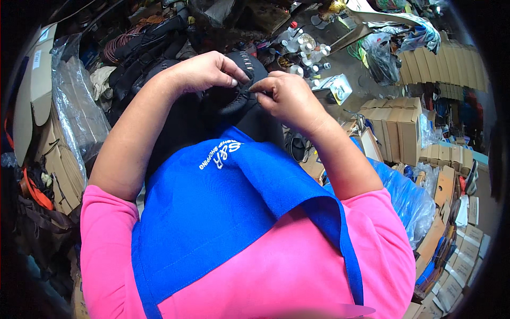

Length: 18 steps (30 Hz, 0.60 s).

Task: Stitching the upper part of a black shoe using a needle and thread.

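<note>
A black leather piece with pale lacing along its curved edge rests over my lap, in front of my blue apron. Its shape resembles a ball glove, though much of it is dark and covered by my hands. My left hand reaches over it from the left, thumb and forefinger bent down at the laced edge. On the other side, my right hand is closed in a pinch at the same edge, close to the left fingertips. Whatever lies between the fingertips is too small to make out.
Black material is heaped at the far left, near clear plastic sheeting. Several white bottles stand on the floor ahead. Cardboard boxes and a blue plastic-wrapped bundle lie to the right.
</note>
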Tool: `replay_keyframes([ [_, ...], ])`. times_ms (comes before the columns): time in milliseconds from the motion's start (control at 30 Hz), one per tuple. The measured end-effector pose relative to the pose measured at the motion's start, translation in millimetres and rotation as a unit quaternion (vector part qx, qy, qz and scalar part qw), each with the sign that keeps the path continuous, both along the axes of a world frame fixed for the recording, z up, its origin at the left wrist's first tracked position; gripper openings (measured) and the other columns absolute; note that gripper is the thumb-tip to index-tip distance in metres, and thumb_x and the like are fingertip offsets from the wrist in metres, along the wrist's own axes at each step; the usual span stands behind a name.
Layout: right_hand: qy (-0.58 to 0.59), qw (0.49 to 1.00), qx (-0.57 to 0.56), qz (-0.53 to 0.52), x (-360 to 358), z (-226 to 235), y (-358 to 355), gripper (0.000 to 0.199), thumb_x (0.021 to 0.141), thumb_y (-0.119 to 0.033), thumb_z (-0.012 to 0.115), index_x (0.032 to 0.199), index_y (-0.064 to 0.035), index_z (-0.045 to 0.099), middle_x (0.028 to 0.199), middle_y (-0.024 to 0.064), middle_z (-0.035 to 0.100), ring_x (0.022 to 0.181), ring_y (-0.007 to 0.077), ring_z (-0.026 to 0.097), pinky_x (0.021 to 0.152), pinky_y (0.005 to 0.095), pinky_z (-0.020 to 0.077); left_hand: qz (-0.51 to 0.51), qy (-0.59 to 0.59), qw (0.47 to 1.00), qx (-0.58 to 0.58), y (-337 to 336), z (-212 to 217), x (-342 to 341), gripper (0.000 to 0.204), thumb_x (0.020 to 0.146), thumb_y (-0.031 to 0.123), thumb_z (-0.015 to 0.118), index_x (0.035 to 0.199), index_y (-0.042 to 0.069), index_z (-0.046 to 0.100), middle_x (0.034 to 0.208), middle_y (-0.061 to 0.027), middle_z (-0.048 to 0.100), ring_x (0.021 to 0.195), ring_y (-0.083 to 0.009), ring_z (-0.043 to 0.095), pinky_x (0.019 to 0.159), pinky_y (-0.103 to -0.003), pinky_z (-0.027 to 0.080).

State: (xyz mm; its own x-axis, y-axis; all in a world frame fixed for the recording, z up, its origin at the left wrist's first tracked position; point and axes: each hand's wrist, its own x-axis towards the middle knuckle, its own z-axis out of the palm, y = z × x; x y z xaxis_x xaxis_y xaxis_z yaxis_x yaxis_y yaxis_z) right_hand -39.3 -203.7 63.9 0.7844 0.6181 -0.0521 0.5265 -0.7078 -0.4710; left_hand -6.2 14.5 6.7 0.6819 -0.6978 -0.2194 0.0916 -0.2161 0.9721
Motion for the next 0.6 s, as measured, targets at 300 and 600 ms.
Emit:
replay_keyframes([
  [300, 0.008, 1.0, 0.014, 0.007, 6.1, -5.0, -6.8, 0.017, 0.074, -0.012, 0.066, 0.09, -0.0105, 0.071, 0.083, 0.0121, 0.063, 0.08, 0.0307, 0.063, 0.073, 0.0375, 0.0513, -0.002, -0.044, 0.999, 0.027, -5.8, -1.0, 5.5, 0.027, 0.077, 0.007, 0.065, 0.104, 0.002, 0.068, 0.097, -0.0082, 0.062, 0.095, -0.0182, 0.058, 0.09, -0.031, 0.043],
  [600, 0.355, 0.909, 0.218, -0.025, 34.3, -54.1, -41.4, 0.019, 0.083, -0.014, 0.066, 0.101, -0.0104, 0.072, 0.095, 0.0039, 0.062, 0.093, 0.0125, 0.057, 0.08, 0.0271, 0.0458, -0.059, -0.127, 0.99, 0.029, -6.0, -9.2, 13.6, 0.027, 0.077, 0.012, 0.069, 0.103, 0.007, 0.069, 0.098, -0.0083, 0.061, 0.097, -0.0212, 0.057, 0.09, -0.032, 0.043],
])
